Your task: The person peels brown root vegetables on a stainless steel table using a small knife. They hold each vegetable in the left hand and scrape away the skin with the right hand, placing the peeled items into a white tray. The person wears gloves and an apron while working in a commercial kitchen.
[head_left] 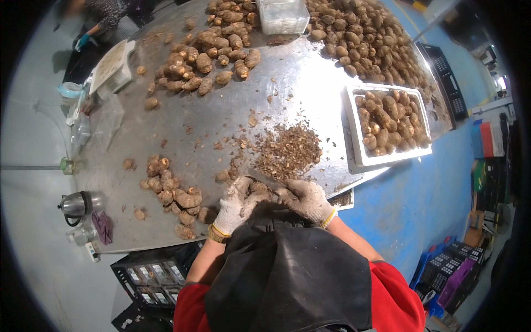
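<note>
Both my hands wear soiled white knit gloves and meet at the near edge of the metal table. My left hand (237, 203) is closed around a small brown taro (258, 188). In my right hand (307, 200) is a knife, its dark blade (265, 179) reaching left over the taro; the fingers hide its handle. Just beyond my hands lies a heap of brown peelings (290, 149). A small pile of taros (171, 191) rests left of my left hand. Beyond my right hand, a white foam box (354, 130) holds several taros.
Larger taro piles cover the far left (204, 55) and far right (365, 39) of the table, with clear plastic containers (283, 16) between them. A white scale (113, 66), kettle (74, 206) and purple cloth (102, 226) line the left side. Another person's gloved hand (82, 42) shows at upper left.
</note>
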### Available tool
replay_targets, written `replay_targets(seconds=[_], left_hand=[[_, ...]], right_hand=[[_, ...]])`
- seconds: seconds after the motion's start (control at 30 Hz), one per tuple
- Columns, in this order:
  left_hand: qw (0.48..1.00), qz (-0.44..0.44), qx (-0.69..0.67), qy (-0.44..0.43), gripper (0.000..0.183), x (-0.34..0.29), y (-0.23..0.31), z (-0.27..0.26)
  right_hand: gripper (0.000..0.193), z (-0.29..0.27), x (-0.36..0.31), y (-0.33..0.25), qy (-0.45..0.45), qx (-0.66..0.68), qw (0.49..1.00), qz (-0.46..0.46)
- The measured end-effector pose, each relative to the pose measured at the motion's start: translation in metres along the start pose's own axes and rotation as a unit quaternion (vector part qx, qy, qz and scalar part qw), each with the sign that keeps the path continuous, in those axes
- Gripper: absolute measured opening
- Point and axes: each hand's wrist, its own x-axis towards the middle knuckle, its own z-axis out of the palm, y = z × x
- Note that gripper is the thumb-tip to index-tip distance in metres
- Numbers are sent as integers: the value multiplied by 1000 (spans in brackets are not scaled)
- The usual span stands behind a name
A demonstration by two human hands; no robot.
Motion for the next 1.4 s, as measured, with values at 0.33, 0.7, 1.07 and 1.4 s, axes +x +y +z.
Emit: replay_targets(seconds=[0.33, 0.7, 1.07, 1.4], left_hand=[[836, -187, -516, -9, 54, 4, 6, 11], [991, -54, -65, 102, 75, -3, -21, 44], [877, -224, -369, 211, 38, -14, -48, 109], [750, -322, -553, 165, 45, 10, 35, 26]], right_hand=[[30, 1, 1, 54, 56, 90, 990, 89], [23, -8, -5, -20, 62, 130, 988, -60], [26, 4, -5, -30, 30, 43, 997, -54], [28, -12, 19, -10, 26, 44, 987, 150]])
